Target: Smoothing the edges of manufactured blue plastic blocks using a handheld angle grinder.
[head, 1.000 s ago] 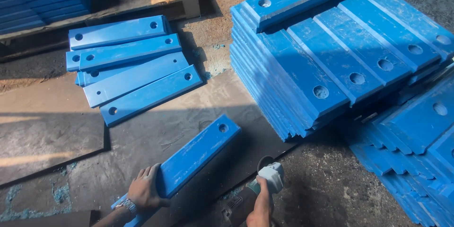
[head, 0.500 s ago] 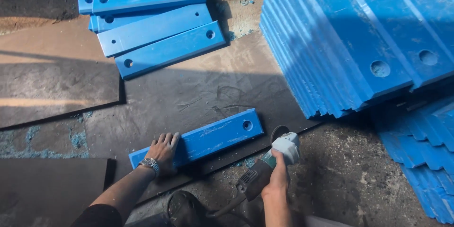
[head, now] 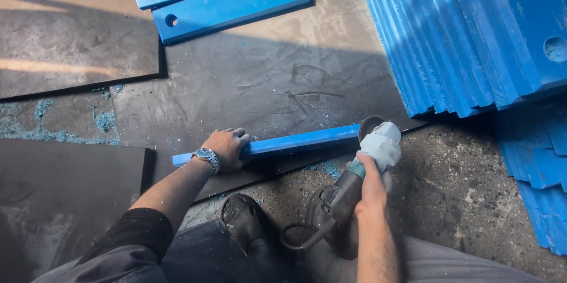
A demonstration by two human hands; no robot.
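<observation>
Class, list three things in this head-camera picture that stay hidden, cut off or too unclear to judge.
1. Head view: the grinder disc, mostly behind its pale guard; spinning or still is unclear.
2. Head view: the blue bar near the left hand, covered by that hand.
3. Head view: the blue stack, cut off by the top and right edges.

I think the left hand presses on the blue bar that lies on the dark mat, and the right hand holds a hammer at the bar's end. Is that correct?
Not quite. The right hand holds an angle grinder, not a hammer, at the end of the blue bar. The rest is right: the left hand presses on the bar on the dark mat, as the head view shows.
</observation>
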